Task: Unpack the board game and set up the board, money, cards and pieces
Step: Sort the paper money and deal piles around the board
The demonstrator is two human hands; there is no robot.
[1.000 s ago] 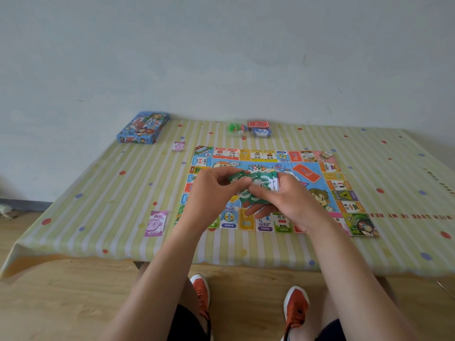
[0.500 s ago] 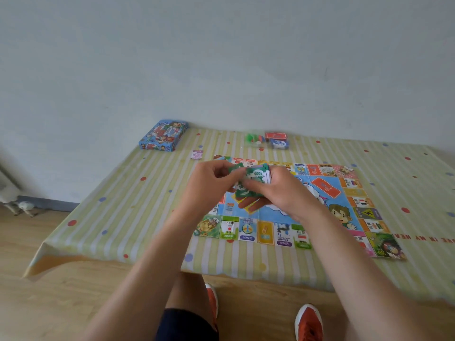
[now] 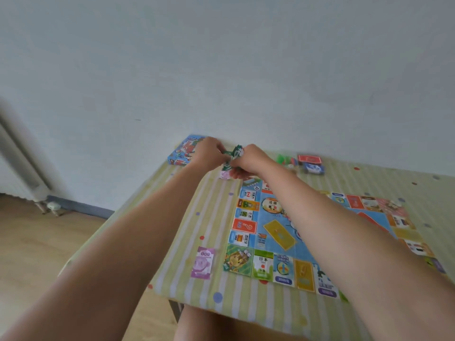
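The colourful game board (image 3: 275, 232) lies flat on the striped tablecloth (image 3: 187, 232). Both my arms reach to the table's far left corner. My left hand (image 3: 209, 153) and my right hand (image 3: 251, 159) together grip a bundle of green play money (image 3: 235, 153) held above a pink note (image 3: 224, 174) on the cloth. A purple note (image 3: 203, 262) lies left of the board's near corner. The blue game box (image 3: 183, 151) sits at the far left edge, partly hidden by my left hand.
At the far edge sit a red card deck (image 3: 309, 159), a blue card deck (image 3: 313, 168) and small green and coloured pieces (image 3: 283, 159). A white wall backs the table. Wooden floor and a radiator (image 3: 22, 168) lie to the left.
Both hands carried the green money from over the board's middle to the far left corner, above the pink note. The view swung left and closer to the table.
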